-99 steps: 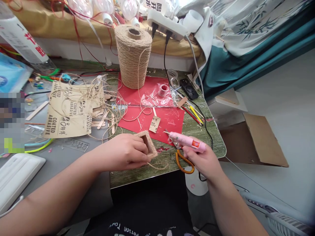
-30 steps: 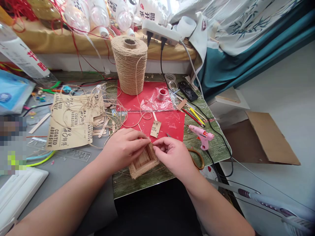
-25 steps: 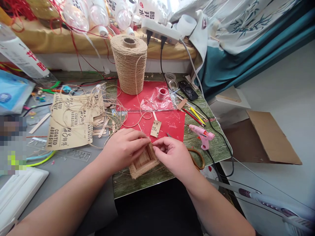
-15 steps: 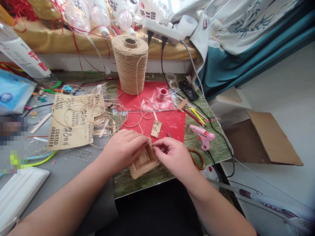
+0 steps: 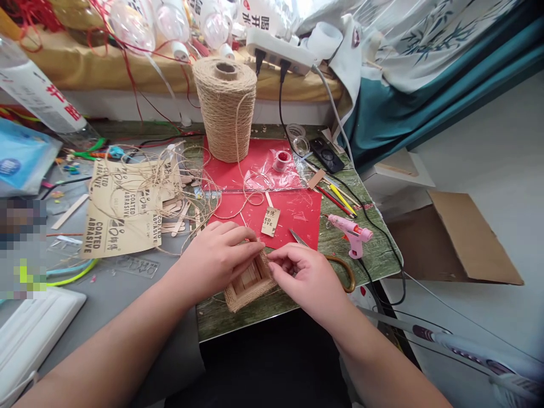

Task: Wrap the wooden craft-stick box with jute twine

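A small wooden-stick box (image 5: 249, 292) with twine wound round its rim sits near the table's front edge, tilted toward me. My left hand (image 5: 219, 252) is closed over its far left side, hiding that corner. At the box's right rim, my right hand (image 5: 300, 272) pinches with thumb and forefinger; what lies between the fingertips is too small to make out, perhaps a bit of twine. Behind stands a big spool of jute twine (image 5: 224, 113), its loose strand trailing onto a red sheet (image 5: 297, 226). Scissors (image 5: 342, 272) lie partly beneath my right hand.
A pink glue gun (image 5: 351, 233) lies to the right, its black cord running off the table edge. Sandpaper sheets (image 5: 123, 215), tangled twine and wooden sticks (image 5: 181, 218) cover the left. Pencils (image 5: 340, 198) and a phone (image 5: 326, 156) lie behind right; an opened cardboard box (image 5: 471, 238) stands beyond.
My right hand has shifted slightly right and down, away from the box rim, uncovering more of the scissors' blade. My left hand stays on the box.
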A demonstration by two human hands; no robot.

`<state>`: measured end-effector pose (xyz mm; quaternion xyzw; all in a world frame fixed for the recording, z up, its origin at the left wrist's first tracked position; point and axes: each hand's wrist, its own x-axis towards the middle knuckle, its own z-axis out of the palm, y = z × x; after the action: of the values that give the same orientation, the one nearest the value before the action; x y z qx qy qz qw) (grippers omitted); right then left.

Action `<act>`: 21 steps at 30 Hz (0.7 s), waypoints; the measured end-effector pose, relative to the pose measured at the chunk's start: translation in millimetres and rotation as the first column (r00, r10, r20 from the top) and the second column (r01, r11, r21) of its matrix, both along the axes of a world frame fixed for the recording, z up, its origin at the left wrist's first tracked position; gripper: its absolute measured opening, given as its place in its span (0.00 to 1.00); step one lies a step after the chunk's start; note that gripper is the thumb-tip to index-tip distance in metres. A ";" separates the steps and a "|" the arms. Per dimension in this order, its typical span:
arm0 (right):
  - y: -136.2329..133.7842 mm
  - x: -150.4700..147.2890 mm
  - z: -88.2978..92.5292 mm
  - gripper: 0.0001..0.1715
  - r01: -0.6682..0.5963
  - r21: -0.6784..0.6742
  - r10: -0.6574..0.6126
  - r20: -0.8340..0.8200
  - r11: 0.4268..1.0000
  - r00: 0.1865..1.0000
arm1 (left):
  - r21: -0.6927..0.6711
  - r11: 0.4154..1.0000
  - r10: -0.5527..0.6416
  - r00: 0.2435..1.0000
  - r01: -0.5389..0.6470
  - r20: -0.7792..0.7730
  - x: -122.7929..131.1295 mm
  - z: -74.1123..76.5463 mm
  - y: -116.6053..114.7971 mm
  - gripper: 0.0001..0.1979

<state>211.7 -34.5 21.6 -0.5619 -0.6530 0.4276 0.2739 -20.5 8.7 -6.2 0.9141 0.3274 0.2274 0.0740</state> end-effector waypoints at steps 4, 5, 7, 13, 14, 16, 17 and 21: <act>-9.2 5.1 3.9 0.08 -0.020 0.015 0.020 0.025 1.000 0.999 | -0.014 1.000 0.008 1.000 -0.008 0.013 0.6 -1.4 -0.2 0.11; -11.0 6.0 3.9 0.08 -0.019 0.021 0.018 0.028 1.000 0.999 | -0.016 1.000 0.012 1.000 -0.012 0.012 0.8 -1.6 -0.3 0.11; -13.5 8.0 2.9 0.08 -0.015 0.035 0.013 0.032 0.999 0.999 | -0.017 1.000 0.019 1.000 -0.019 0.014 1.2 -1.7 -0.6 0.11; -17.5 12.7 -1.8 0.08 -0.024 0.046 0.022 0.049 0.999 0.999 | -0.030 0.999 0.028 1.000 -0.028 0.010 1.6 -2.7 -0.9 0.11; -18.0 12.8 -2.1 0.08 -0.029 0.046 0.027 0.049 0.999 0.998 | -0.032 0.999 0.029 1.000 -0.029 0.006 1.7 -2.7 -0.9 0.11; -18.8 12.6 -2.1 0.08 -0.041 0.053 0.038 0.055 0.998 0.998 | -0.034 0.999 0.032 0.999 -0.032 -0.001 1.9 -2.2 -0.7 0.11; -19.0 12.4 -2.0 0.09 -0.049 0.061 0.045 0.063 0.997 0.997 | -0.034 0.999 0.034 0.999 -0.034 -0.001 2.1 -1.8 -0.6 0.11; -19.8 11.1 -1.4 0.09 -0.094 0.129 0.079 0.117 0.987 0.990 | -0.036 0.999 0.032 0.999 -0.032 0.006 2.5 -0.7 -0.8 0.10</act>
<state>222.8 -54.3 20.2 -0.5365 -0.7183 0.3622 0.2551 -17.9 7.9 -6.8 0.9066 0.3458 0.2254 0.0877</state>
